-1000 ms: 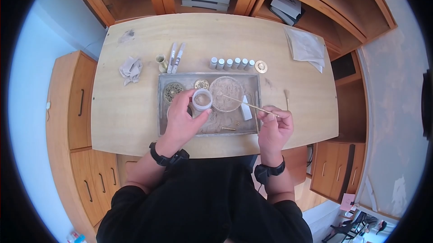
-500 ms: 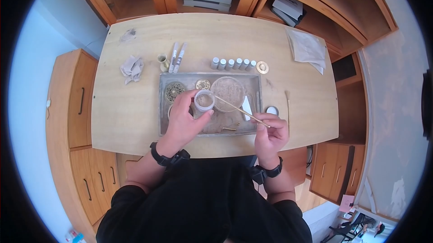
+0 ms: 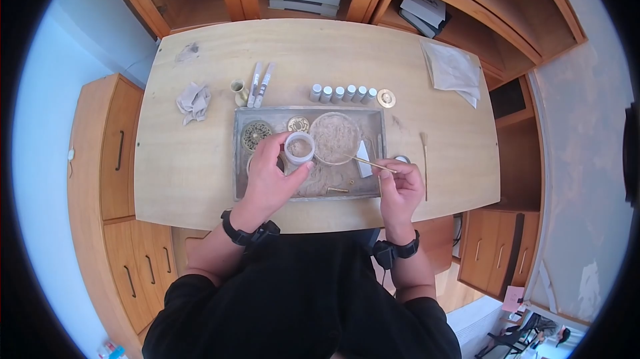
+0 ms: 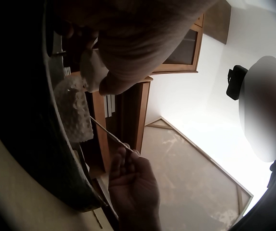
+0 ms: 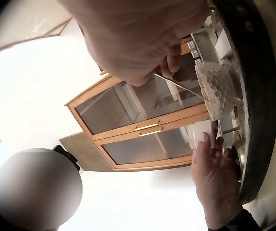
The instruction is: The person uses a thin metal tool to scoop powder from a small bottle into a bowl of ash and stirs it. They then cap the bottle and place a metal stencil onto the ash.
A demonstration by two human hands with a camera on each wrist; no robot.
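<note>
My left hand (image 3: 270, 172) grips a small round white jar (image 3: 300, 160) of greyish powder, fingers and thumb on its sides, above the tray (image 3: 239, 186). Just right of the jar stands a bumpy clear glass bowl (image 3: 335, 138) of pale powder, also in the right wrist view as a dimpled bowl (image 5: 214, 91). My right hand (image 3: 401, 192) pinches a thin brass stick (image 3: 375, 165) near its end; the stick's far end lies at the bowl's right front edge. The left wrist view shows the right hand (image 4: 134, 187) below the slanted stick (image 4: 110, 134).
A pierced brass lid (image 3: 256, 135), a brass disc (image 3: 298, 124), a white block (image 3: 364, 160) and small brass pieces lie in the tray. Behind it stand several capped vials (image 3: 338, 95), a brass vase (image 3: 239, 92) and two tubes. A brush (image 3: 425, 166) lies to the right, crumpled tissue (image 3: 194, 102) to the left.
The stick's tip went from over the glass bowl to the jar's rim, then back to the bowl's right front edge. My right hand has moved slightly left and nearer me; the jar stays held.
</note>
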